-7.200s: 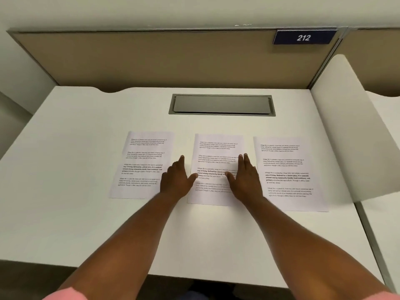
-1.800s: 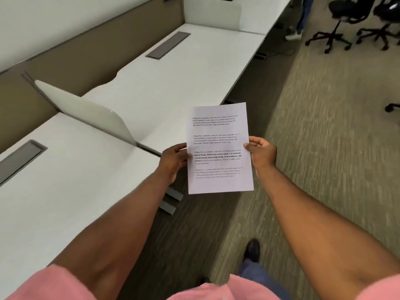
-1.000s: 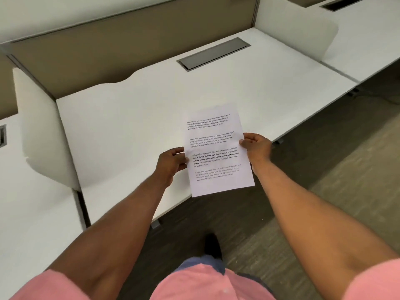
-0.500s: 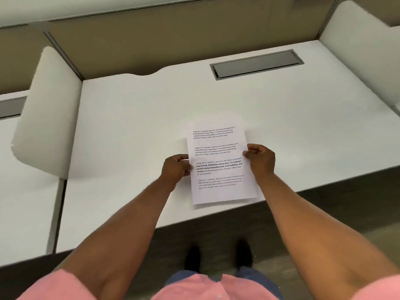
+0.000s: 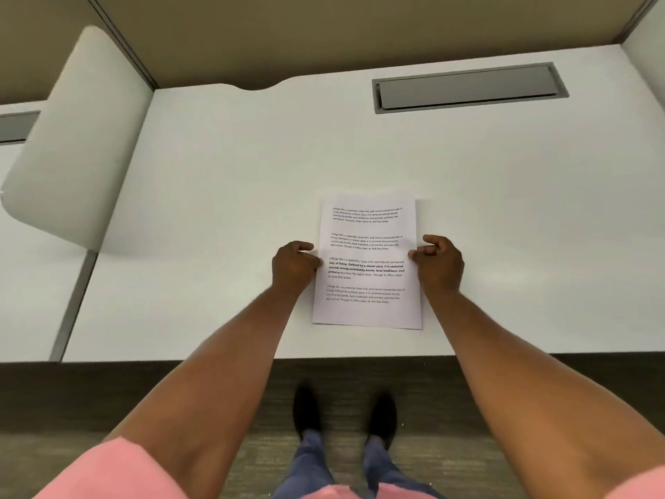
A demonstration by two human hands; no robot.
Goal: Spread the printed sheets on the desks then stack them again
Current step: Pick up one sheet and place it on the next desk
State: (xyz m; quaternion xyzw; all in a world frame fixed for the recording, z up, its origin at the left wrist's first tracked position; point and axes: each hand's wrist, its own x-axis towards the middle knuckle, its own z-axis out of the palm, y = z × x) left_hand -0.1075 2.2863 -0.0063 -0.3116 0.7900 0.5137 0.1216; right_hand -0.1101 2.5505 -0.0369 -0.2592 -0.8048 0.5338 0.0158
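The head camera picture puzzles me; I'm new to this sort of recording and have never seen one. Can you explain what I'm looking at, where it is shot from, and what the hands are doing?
There is no machine here. A person wears a wide-angle camera on the head, looking forward and down, so you see their own arms, pink sleeves and shoes on the floor.

In front is a white desk with a grey hatch set in near the back and a white divider on the left side.

On the desk lies a stack of printed sheets; only the top page shows, so I cannot count them. The left hand pinches its left edge and the right hand its right edge. The stack seems to lie flat on the desk, ready for spreading.
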